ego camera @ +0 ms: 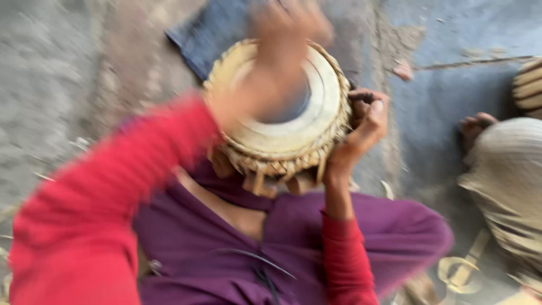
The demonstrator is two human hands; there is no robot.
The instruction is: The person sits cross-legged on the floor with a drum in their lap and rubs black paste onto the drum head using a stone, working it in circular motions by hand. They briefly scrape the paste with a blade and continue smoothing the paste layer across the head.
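Head view, looking straight down; the frame is heavily motion-blurred. The left hand (pixel 285 28) is smeared across the top of the drum (pixel 282 113) toward twelve o'clock. Its fingers cannot be separated, so whether it grips or merely rests on the drumhead cannot be told. Its red sleeve (pixel 101 209) fills the lower left and hides that side of the lap.

The right hand (pixel 361 127) is clearer. It clasps the drum's rim at three o'clock, fingers curled over the woven strap edge and thumb pressed to the side, holding the drum firmly.

One drum is in hand, propped on the lap over purple trousers (pixel 316 243), near frame centre. Its pale head has a dark central patch, partly hidden by the left hand. Lacing and wooden pegs show along its lower edge toward six o'clock. The body below is out of sight.

A dark blue cloth (pixel 212 34) lies on the ground behind the drum at eleven o'clock, partly covered. At three o'clock from the drum, another person's foot (pixel 477 127) and striped clothing (pixel 508 181) are cut by the frame edge. A second drum-like object (pixel 530 85) shows only as a sliver at the right edge. One yellowish strap loop (pixel 460 274) lies at five o'clock.

No container is discernible.
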